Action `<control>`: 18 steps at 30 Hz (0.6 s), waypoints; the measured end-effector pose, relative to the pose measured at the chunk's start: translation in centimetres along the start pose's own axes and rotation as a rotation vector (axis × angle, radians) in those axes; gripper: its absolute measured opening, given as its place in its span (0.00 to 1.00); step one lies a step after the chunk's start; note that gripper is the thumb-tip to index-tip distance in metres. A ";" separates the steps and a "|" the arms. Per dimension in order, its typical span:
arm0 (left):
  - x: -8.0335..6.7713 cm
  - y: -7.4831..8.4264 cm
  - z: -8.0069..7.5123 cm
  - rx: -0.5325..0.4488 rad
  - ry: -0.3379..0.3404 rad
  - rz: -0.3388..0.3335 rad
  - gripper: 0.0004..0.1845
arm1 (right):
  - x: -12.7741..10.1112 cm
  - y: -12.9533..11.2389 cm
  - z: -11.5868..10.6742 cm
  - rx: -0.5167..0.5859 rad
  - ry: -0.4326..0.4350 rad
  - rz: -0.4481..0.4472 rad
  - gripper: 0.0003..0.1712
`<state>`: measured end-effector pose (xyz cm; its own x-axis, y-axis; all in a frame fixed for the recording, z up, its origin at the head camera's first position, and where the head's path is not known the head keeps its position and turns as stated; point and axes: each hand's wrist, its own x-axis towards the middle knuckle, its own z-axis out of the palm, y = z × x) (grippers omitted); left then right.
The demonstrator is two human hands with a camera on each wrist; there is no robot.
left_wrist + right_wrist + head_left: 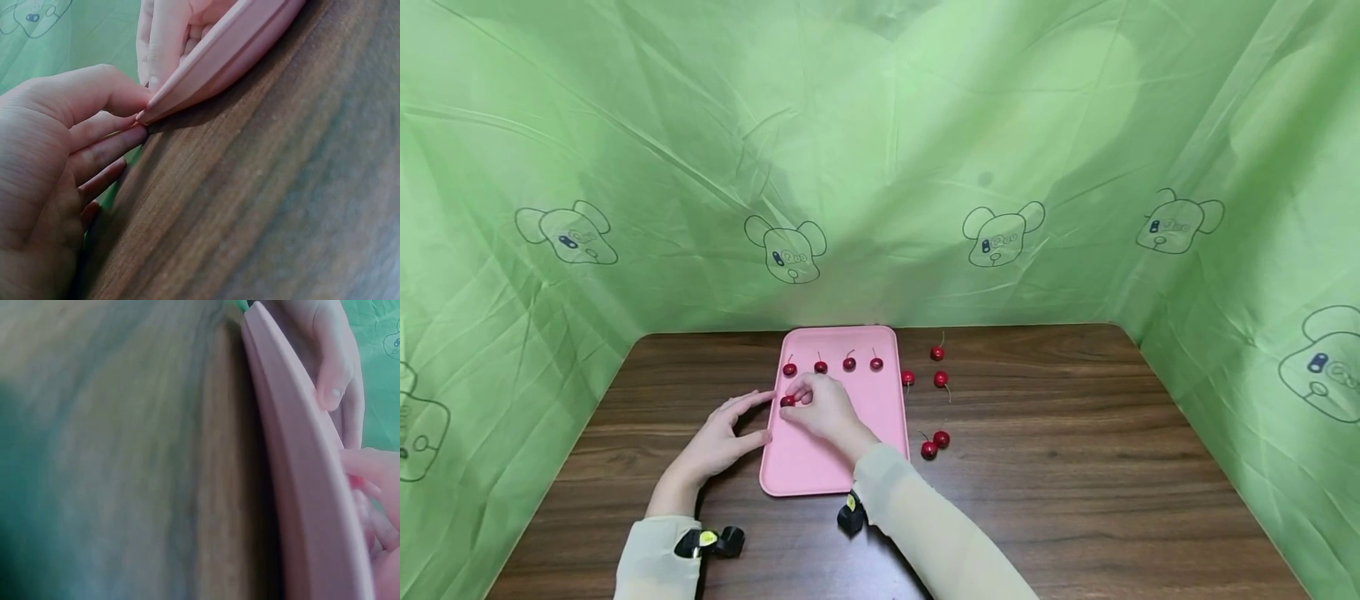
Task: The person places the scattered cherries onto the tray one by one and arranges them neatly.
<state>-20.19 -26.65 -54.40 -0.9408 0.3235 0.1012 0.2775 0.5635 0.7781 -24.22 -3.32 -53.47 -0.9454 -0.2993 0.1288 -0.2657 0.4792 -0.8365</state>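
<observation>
Head view: five cherries [942, 379] lie right of the tray [820, 477], table [1075, 442] stretching beyond. Right hand [829, 412] pinches another cherry [787, 402]; left hand [718, 442], fingers extended, touches the tray's edge.

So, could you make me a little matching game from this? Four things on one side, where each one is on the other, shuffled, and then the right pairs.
Things
1. Left hand
2. Right hand
3. Row of four cherries
4. Five scattered cherries

Places
A. On the wooden table, right of the pink tray
B. Over the tray, at a single cherry
C. Touching the tray's left edge
D. In a line toward the tray's far end

Right pairs: 1-C, 2-B, 3-D, 4-A
</observation>
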 end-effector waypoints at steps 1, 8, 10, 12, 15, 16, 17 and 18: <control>0.0 0.0 0.0 -0.001 0.000 0.002 0.34 | 0.0 0.0 0.0 0.001 -0.005 -0.002 0.15; 0.0 0.2 0.1 -0.004 0.003 0.011 0.34 | 0.2 -0.1 -0.7 0.020 -0.053 -0.015 0.20; 0.0 0.1 0.1 -0.001 0.001 0.009 0.34 | 0.1 -0.2 -1.1 0.028 -0.068 -0.024 0.21; 0.0 0.0 0.1 -0.003 0.003 0.012 0.34 | -0.1 -0.3 -1.7 0.040 -0.083 -0.029 0.22; 0.0 -0.1 0.2 -0.005 0.016 0.032 0.34 | -0.4 -0.6 -2.9 0.070 -0.100 -0.031 0.24; 0.0 -0.1 0.2 -0.009 0.022 0.034 0.34 | -0.5 -0.8 -3.4 0.078 -0.100 -0.031 0.24; 0.0 -0.1 0.3 -0.001 0.035 0.033 0.34 | -0.7 -0.9 -3.9 0.084 -0.100 -0.033 0.23; 0.0 -0.2 0.3 -0.001 0.039 0.035 0.34 | -0.8 -1.0 -4.4 0.089 -0.096 -0.037 0.23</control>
<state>-20.13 -26.49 -54.74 -0.9373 0.3131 0.1528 0.3104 0.5514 0.7743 -23.99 0.10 -50.34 -0.9117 -0.3951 0.1126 -0.2784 0.3927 -0.8765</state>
